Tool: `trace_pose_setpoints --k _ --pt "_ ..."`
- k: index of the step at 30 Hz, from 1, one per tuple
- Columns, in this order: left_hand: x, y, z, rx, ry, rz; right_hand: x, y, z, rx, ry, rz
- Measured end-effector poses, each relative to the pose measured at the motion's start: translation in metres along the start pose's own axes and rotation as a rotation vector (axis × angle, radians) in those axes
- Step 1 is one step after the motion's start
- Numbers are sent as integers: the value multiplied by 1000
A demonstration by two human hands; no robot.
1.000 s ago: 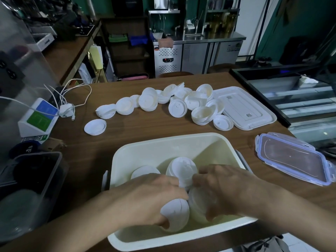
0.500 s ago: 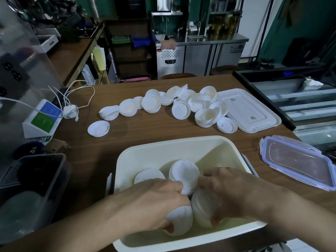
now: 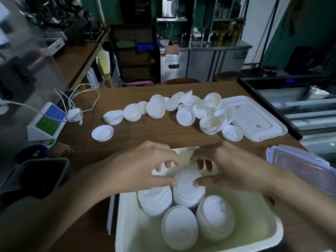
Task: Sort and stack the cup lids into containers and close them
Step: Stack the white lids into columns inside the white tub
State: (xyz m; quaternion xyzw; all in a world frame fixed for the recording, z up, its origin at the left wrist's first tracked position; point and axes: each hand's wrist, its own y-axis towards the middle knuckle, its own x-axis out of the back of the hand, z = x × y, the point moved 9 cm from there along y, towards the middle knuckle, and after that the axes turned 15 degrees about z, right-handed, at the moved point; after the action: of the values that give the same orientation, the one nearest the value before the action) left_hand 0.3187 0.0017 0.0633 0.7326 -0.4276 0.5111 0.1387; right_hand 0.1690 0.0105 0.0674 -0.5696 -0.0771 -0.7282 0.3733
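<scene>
A cream plastic tub point(image 3: 278, 231) sits at the near table edge and holds several stacks of white cup lids. My left hand point(image 3: 145, 166) and my right hand point(image 3: 234, 166) meet over the rear middle lid stack point(image 3: 189, 191). Each hand pinches that stack's top with its thumb in front and curled fingers behind. Other stacks stand at the left point(image 3: 154, 200), front point(image 3: 179, 228) and right point(image 3: 215, 217) of the tub. Many loose lids point(image 3: 185, 110) lie in a heap across the far table, with one single lid point(image 3: 102, 132) apart at the left.
The tub's white cover point(image 3: 254, 119) lies at the far right beside the heap. A clear lid with a blue rim point(image 3: 300, 166) rests at the right. A dark bin point(image 3: 36, 175) stands at the left edge, a charger box point(image 3: 47, 120) and cables behind it.
Both hands left the two front stacks and rose to the rear middle stack, now gripping its top. The front stacks stand free in the tub.
</scene>
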Motion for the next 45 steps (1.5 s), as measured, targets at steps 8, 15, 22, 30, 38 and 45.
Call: trace_pose_setpoints --k 8,15,22,30,38,45 --pt "59 8 70 90 -191 -282 64 48 -25 52 179 -268" --pt "49 61 168 298 -259 -321 71 124 -104 -147 83 -275" --pt "46 122 236 473 -248 -448 46 177 -166 -328 -83 -169" --pt "50 170 258 545 -326 -451 28 201 -180 -354 -216 -132" --pt "42 175 255 596 -254 -374 32 196 -181 -325 -116 -179" --pt "27 156 234 527 -227 -293 25 186 -167 -259 83 -120"
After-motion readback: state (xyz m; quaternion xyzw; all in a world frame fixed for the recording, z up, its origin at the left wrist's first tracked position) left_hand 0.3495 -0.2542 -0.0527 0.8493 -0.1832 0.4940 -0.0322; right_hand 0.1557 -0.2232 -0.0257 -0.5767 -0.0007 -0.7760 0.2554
